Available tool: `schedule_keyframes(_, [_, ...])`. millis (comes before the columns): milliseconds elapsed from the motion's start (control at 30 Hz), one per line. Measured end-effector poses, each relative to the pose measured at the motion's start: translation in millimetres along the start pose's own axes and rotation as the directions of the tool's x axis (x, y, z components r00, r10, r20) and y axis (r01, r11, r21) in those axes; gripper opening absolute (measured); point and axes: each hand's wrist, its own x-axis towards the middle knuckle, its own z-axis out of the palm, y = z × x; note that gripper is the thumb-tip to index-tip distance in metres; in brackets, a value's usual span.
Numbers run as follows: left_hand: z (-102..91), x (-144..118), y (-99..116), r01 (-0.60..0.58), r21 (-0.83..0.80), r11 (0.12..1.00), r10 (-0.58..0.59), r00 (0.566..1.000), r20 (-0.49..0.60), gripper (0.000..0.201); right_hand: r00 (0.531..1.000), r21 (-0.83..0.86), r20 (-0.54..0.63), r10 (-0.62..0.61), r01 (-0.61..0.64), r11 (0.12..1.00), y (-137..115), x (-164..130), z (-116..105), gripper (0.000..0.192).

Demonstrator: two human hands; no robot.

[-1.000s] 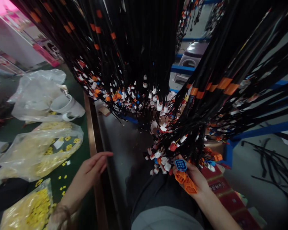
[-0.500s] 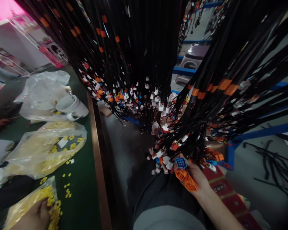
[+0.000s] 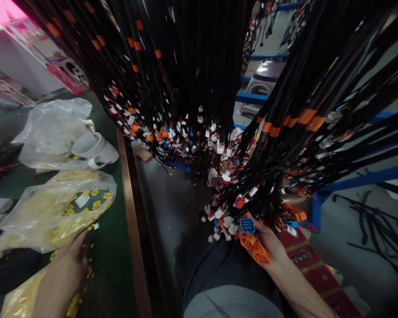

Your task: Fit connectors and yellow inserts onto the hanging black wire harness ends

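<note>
Right hand (image 3: 268,245), lower centre-right of the frame, is gripping a blue connector (image 3: 247,225) and two orange connectors (image 3: 255,248); fingers are curling closed around them, the blue one sticking out at the thumb side, the orange ones lying across the palm. These connectors are hanging at the end of a black wire harness bundle (image 3: 285,145) running up toward the upper right of the frame, with orange tape bands (image 3: 307,117) wrapping the cables. Many small white, red and blue plugs (image 3: 225,216) are dangling just beside the hand.

Left hand (image 3: 68,265), lower left of the frame, is lying palm down with fingers loosely extended on the green tabletop (image 3: 116,247); its grip is open and not holding anything that shows. Fingertips are touching the edge of a clear plastic bag of yellow parts (image 3: 53,212). Loose yellow pieces (image 3: 89,271) are lying just beside the hand, and another bag of yellow parts (image 3: 20,300) is sitting under the wrist.

Farther up on the tabletop a white mug (image 3: 94,150) is lying on its side against a crumpled clear bag (image 3: 53,128). A second mass of black harnesses (image 3: 172,79) is hanging across the upper centre. Blue rack bars (image 3: 361,181) are showing at right, a grey stool (image 3: 268,75) behind.
</note>
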Motion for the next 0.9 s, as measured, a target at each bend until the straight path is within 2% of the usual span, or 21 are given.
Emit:
schedule_keyframes(67, [0.8, 14.5, 9.3, -0.04, 0.057, 0.998, 0.035, 0.996, 0.085, 0.056, 1.0, -0.012, 0.006, 0.013, -0.013, 1.0, -0.4, -1.4, 1.5, 0.02])
schedule_keyframes(167, [0.3, 26.6, 22.6, -0.021, 0.158, 0.987, -0.007, 0.984, 0.176, 0.055, 0.999, -0.02, 0.005, 0.039, -0.039, 0.999, -0.3, -2.4, 2.3, 0.019])
schedule_keyframes(333, [-18.5, 18.8, 53.9, 0.07, 0.268, 0.961, -0.141, 0.956, 0.258, 0.047, 1.0, 0.01, 0.001, 0.002, -0.002, 1.0, 0.5, -0.9, 3.3, 0.015])
schedule_keyframes(467, [-33.3, 11.3, 68.9, 0.115, 0.326, 0.938, -0.198, 0.952, 0.234, 0.045, 1.0, -0.002, 0.018, -0.009, 0.009, 1.0, 0.7, -0.6, 4.0, 0.014])
schedule_keyframes(600, [-36.8, 11.7, 66.8, 0.2, 0.296, 0.934, -0.261, 0.948, 0.182, 0.039, 1.0, -0.011, 0.007, -0.021, 0.021, 1.0, 0.6, -1.6, 4.6, 0.013])
schedule_keyframes(667, [-38.1, 11.5, 64.6, 0.252, 0.236, 0.938, -0.286, 0.95, 0.125, 0.039, 1.0, -0.018, 0.0, -0.007, 0.007, 1.0, 0.4, -2.0, 5.1, 0.015])
schedule_keyframes(733, [-40.9, 10.6, 66.3, 0.318, 0.102, 0.942, -0.323, 0.946, 0.037, 0.037, 1.0, -0.01, 0.003, -0.003, 0.003, 1.0, 0.4, -2.2, 5.6, 0.016])
schedule_keyframes(800, [-44.8, 10.1, 73.5, 0.361, -0.138, 0.922, -0.368, 0.929, -0.03, 0.034, 1.0, 0.003, 0.006, -0.017, 0.017, 1.0, 0.5, -2.2, 6.3, 0.015])
schedule_keyframes(900, [-49.7, 12.8, 91.1, 0.336, -0.471, 0.816, -0.402, 0.915, -0.044, 0.037, 0.999, -0.009, 0.018, -0.029, 0.03, 1.0, 0.7, -2.2, 7.4, 0.012])
